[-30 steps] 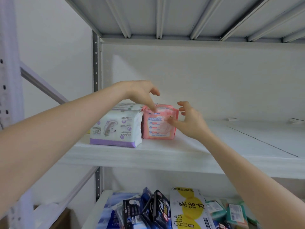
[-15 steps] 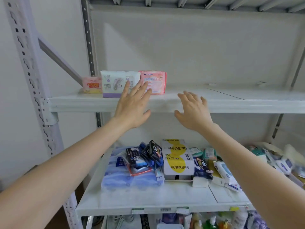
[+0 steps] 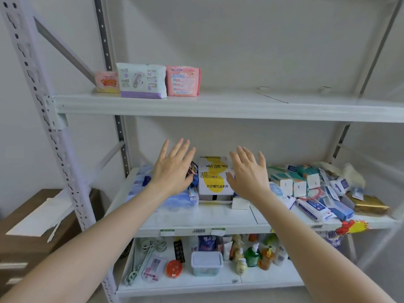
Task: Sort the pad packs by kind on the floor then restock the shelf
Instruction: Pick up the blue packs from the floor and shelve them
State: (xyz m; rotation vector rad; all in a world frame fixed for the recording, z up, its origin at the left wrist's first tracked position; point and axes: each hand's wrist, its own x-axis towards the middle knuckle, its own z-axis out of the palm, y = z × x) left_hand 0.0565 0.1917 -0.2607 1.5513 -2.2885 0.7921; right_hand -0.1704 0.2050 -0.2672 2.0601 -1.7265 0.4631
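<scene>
Three pad packs stand touching in a row at the far left of the upper shelf (image 3: 229, 104): small pink pack (image 3: 107, 81), white-and-purple pack (image 3: 141, 83), coral pack (image 3: 182, 80). Your left hand (image 3: 172, 171) and right hand (image 3: 248, 173) are both spread flat and empty, in front of the middle shelf. Fetch the next pack of matching kind; set it upright, label out, snug against the coral pack's right side. Floor and remaining packs are out of view. Pack print is unreadable; lower-shelf goods look blurred.
</scene>
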